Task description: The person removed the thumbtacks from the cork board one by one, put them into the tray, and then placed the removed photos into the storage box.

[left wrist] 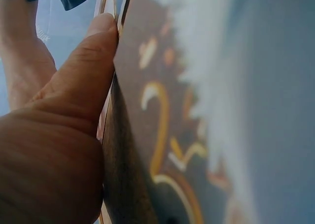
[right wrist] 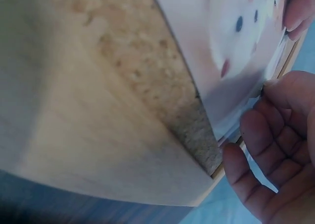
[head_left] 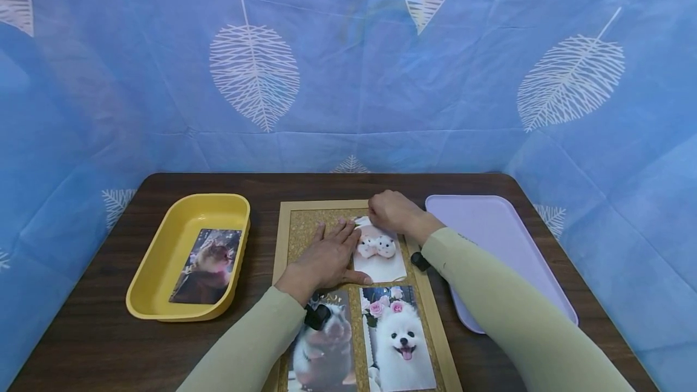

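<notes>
A cork board (head_left: 305, 225) with a light wooden frame lies on the table and bears several photos. My left hand (head_left: 327, 259) rests on it with fingers spread, at the left edge of the photo of two white plush-like animals (head_left: 377, 253). At that photo's top edge my right hand (head_left: 394, 213) has its fingers curled and its thumb tip (right wrist: 270, 86) down by the surface. Whatever lies under the thumb is too hidden to tell. Nearer to me are a photo of a grey-white furry animal (head_left: 327, 349), partly under my left wrist, and a white dog photo (head_left: 405, 343).
On the left stands a yellow tray (head_left: 136, 286) with one photo (head_left: 209, 265) of an animal in it. A lilac tray (head_left: 490, 216) lies at the right, partly beneath my right forearm. Behind the dark wooden table (head_left: 98, 343) hangs a blue leaf-patterned cloth (head_left: 354, 77).
</notes>
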A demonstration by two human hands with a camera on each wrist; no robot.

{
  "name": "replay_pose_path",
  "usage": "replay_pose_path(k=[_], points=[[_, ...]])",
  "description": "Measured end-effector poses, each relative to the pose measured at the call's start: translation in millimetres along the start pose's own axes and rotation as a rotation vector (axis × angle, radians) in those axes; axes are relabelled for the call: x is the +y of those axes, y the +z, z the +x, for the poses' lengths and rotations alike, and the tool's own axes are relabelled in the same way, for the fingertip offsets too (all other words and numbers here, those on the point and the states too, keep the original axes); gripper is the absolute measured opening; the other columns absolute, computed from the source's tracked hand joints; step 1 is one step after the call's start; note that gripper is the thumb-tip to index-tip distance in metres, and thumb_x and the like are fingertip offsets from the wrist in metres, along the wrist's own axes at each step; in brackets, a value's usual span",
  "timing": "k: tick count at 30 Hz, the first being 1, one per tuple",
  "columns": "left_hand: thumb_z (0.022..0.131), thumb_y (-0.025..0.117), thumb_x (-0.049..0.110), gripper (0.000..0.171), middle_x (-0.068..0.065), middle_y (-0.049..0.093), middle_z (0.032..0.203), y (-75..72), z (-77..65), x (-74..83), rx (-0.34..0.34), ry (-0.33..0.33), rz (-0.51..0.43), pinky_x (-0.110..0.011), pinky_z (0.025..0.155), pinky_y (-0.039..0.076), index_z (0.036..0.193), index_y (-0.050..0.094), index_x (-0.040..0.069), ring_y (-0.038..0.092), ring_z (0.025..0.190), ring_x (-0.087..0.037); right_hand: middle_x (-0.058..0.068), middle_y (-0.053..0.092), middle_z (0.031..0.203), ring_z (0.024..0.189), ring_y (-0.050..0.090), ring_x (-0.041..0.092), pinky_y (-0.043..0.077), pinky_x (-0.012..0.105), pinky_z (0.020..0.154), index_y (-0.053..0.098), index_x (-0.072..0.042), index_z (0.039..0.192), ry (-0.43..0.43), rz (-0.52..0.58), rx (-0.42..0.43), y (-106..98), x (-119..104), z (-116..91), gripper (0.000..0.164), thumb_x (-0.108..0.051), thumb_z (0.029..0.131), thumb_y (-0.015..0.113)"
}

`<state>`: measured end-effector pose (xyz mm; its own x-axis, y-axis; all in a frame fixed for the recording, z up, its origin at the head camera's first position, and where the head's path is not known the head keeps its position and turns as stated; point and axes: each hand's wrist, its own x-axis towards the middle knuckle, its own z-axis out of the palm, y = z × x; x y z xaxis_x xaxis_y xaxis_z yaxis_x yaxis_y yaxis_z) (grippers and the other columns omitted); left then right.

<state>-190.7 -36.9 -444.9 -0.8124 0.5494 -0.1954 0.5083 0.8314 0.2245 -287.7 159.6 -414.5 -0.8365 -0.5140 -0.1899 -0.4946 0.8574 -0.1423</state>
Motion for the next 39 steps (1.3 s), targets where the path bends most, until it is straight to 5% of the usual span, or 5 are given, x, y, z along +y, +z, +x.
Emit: replay_pose_path(k=[10, 24, 32, 39], points=[[0.091, 0.055, 0.080, 0.108, -0.006, 0.012, 0.178, -0.5, 0.1, 0.2, 0.002, -0.001, 0.000, -0.060, 0.132, 0.011, 0.170, 0.020, 0.015, 0.009, 0.165, -0.026, 0.003, 0.073, 0.086, 0.068, 0.062, 0.014, 0.053, 0.035, 0.071, 0.078, -0.009, 0.100, -0.010, 0.060, 0.041, -6, 5, -6, 0.021, -0.011, 0.105, 0.058], [0.091, 0.054, 0.081, 0.108, -0.006, 0.012, 0.178, -1.8, 0.5, 0.2, 0.002, 0.000, 0.003, -0.060, 0.132, 0.010, 0.170, 0.020, 0.016, 0.009, 0.165, -0.026, 0.003, 0.070, 0.083, 0.069, 0.062, 0.017, 0.054, 0.037, 0.070, 0.074, -0.011, 0.095, 0.033, -0.019, 0.002, -1, -1, -3, 0.021, -0.015, 0.106, 0.058], [0.092, 0.053, 0.081, 0.108, -0.005, 0.012, 0.178, -2.4, 0.2, 0.4, -0.003, 0.002, 0.011, -0.061, 0.131, 0.010, 0.170, 0.019, 0.016, 0.008, 0.165, -0.026, 0.007, 0.067, 0.092, 0.080, 0.066, 0.022, 0.058, 0.043, 0.079, 0.072, -0.007, 0.099, -0.095, -0.161, 0.046, 3, 1, -7, 0.017, -0.017, 0.105, 0.059], [0.091, 0.053, 0.081, 0.108, -0.005, 0.012, 0.178, -1.7, -0.3, -0.3, -0.002, -0.001, 0.010, -0.060, 0.131, 0.011, 0.170, 0.020, 0.015, 0.009, 0.165, -0.027, 0.008, 0.073, 0.106, 0.103, 0.068, 0.029, 0.053, 0.055, 0.096, 0.073, -0.009, 0.108, -0.208, -0.463, 0.261, 14, 6, -13, 0.023, -0.030, 0.105, 0.065]])
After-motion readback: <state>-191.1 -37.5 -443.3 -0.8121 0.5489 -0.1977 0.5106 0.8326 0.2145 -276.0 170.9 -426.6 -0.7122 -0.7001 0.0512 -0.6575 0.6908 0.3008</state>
